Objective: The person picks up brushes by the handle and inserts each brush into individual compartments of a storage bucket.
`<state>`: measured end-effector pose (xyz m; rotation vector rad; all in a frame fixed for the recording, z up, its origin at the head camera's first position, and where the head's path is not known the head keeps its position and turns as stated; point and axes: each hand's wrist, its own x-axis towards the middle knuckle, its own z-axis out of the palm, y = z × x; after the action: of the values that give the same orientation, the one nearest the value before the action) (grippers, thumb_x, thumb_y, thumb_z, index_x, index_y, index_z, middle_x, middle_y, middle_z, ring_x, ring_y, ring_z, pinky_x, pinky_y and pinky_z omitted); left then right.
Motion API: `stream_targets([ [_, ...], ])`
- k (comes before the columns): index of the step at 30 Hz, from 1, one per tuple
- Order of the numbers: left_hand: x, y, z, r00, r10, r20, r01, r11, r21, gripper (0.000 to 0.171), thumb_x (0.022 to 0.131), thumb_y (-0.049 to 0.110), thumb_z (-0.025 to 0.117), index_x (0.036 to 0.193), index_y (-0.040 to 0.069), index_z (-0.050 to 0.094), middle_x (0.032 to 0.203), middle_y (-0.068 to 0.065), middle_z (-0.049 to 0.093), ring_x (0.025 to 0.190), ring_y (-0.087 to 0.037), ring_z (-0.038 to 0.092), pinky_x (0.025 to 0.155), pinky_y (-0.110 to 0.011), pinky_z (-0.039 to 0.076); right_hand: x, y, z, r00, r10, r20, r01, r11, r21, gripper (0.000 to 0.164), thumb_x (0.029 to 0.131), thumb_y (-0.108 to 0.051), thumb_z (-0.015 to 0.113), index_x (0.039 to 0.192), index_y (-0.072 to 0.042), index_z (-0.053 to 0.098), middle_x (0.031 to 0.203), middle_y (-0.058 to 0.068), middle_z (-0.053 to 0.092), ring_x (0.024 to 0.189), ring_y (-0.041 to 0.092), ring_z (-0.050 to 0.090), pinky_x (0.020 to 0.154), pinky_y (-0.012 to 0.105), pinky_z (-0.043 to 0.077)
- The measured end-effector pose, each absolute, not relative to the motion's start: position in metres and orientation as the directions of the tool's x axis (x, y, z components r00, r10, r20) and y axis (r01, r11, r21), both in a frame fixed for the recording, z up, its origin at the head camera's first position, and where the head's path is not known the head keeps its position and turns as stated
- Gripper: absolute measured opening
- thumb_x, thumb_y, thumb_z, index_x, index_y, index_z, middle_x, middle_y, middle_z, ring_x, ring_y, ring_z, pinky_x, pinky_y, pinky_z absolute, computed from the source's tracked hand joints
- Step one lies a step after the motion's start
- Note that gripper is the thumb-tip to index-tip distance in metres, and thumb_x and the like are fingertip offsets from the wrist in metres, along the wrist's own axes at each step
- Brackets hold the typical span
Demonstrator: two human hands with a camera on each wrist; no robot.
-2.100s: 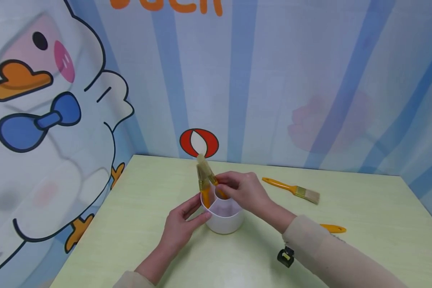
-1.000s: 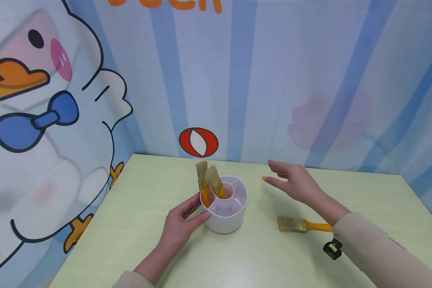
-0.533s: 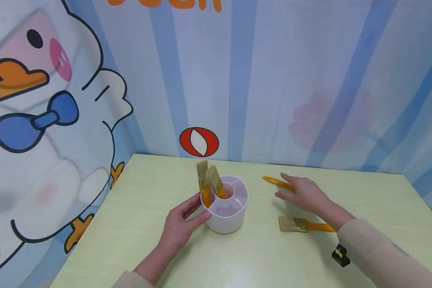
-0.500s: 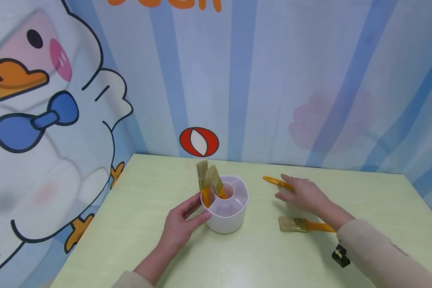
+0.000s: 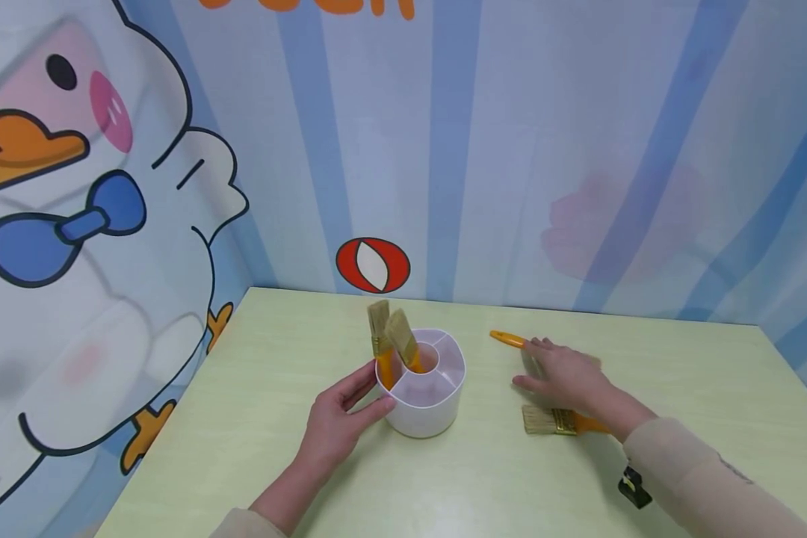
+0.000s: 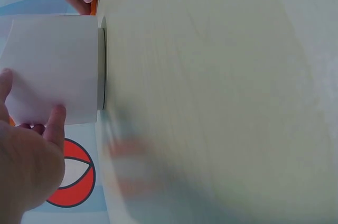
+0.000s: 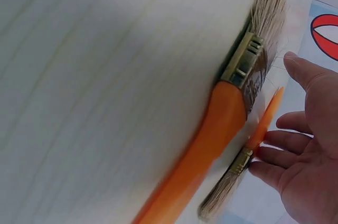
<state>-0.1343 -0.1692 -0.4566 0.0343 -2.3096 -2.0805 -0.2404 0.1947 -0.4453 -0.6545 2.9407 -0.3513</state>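
My left hand (image 5: 339, 418) grips the left side of a white round divided holder (image 5: 422, 420), thumb in front and fingers behind; the left wrist view shows fingertips on its wall (image 6: 55, 65). Two paintbrushes stand in it bristles up, one (image 5: 379, 321) in a left compartment, another (image 5: 401, 335) leaning in the centre ring. My right hand (image 5: 571, 379) is low over a far paintbrush (image 5: 507, 338), covering its middle. In the right wrist view, the fingers lie along that brush's handle (image 7: 262, 123), with the thumb spread apart. A nearer paintbrush (image 7: 224, 110) lies under the right wrist.
The pale wooden table (image 5: 255, 373) meets a printed curtain (image 5: 498, 187) at its back edge. A small black object (image 5: 634, 487) hangs below the right sleeve (image 5: 686, 467). The holder's front and right compartments show no brush.
My right hand let go of a paintbrush in the holder's centre, moved right, and lowered over the far brush lying on the table. My left hand has kept its grip on the holder.
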Motion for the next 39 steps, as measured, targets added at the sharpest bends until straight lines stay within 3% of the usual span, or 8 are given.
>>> stream_targets([
  [11, -0.133, -0.168, -0.454, -0.999, -0.034, 0.006, 0.002, 0.107, 0.994, 0.065, 0.092, 0.024, 0.088, 0.151, 0.016, 0.063, 0.154, -0.003, 0.061, 0.144, -0.028, 0.057, 0.102, -0.037, 0.060, -0.233, 0.202, -0.451, -0.812, -0.576, 0.096, -0.580, 0.776, -0.247, 0.053, 0.102, -0.031, 0.074, 0.142, 0.004, 0.065, 0.146, 0.028, 0.062, 0.136, 0.047, 0.059, 0.112, 0.064, 0.049],
  [23, -0.134, -0.167, -0.456, -0.999, -0.035, -0.006, -0.010, 0.130, 0.991, 0.068, 0.090, 0.027, 0.089, 0.152, 0.018, 0.062, 0.154, 0.000, 0.061, 0.145, -0.026, 0.056, 0.103, -0.035, 0.059, -0.226, 0.213, -0.454, -0.748, -0.652, 0.126, -0.662, 0.716, -0.221, 0.048, 0.103, -0.028, 0.072, 0.143, 0.000, 0.067, 0.146, 0.020, 0.064, 0.137, 0.041, 0.061, 0.111, 0.062, 0.051],
  [28, -0.134, -0.167, -0.456, -1.000, -0.030, -0.008, -0.012, 0.134, 0.991, 0.069, 0.090, 0.028, 0.089, 0.153, 0.018, 0.062, 0.155, 0.000, 0.060, 0.145, -0.025, 0.056, 0.103, -0.035, 0.059, -0.220, 0.210, -0.448, -0.788, -0.590, 0.176, -0.616, 0.763, -0.198, 0.051, 0.102, -0.029, 0.074, 0.141, 0.002, 0.067, 0.143, 0.024, 0.066, 0.131, 0.043, 0.064, 0.108, 0.063, 0.053],
  [33, -0.133, -0.169, -0.455, -0.999, -0.033, 0.003, -0.001, 0.139, 0.990, 0.069, 0.091, 0.030, 0.089, 0.153, 0.017, 0.061, 0.155, -0.001, 0.060, 0.145, -0.027, 0.056, 0.103, -0.036, 0.059, -0.210, 0.198, -0.442, -0.860, -0.502, 0.098, -0.511, 0.840, -0.182, 0.065, 0.101, -0.044, 0.073, 0.142, 0.006, 0.064, 0.142, 0.031, 0.063, 0.128, 0.052, 0.062, 0.105, 0.065, 0.054],
  [39, -0.134, -0.169, -0.457, -0.999, -0.037, -0.012, -0.017, 0.133, 0.991, 0.069, 0.090, 0.028, 0.089, 0.153, 0.019, 0.061, 0.155, 0.001, 0.060, 0.145, -0.025, 0.055, 0.103, -0.035, 0.059, -0.207, 0.188, -0.443, -0.871, -0.489, 0.039, -0.490, 0.864, -0.113, 0.074, 0.100, -0.051, 0.072, 0.143, 0.009, 0.060, 0.143, 0.036, 0.059, 0.127, 0.056, 0.060, 0.106, 0.065, 0.053],
])
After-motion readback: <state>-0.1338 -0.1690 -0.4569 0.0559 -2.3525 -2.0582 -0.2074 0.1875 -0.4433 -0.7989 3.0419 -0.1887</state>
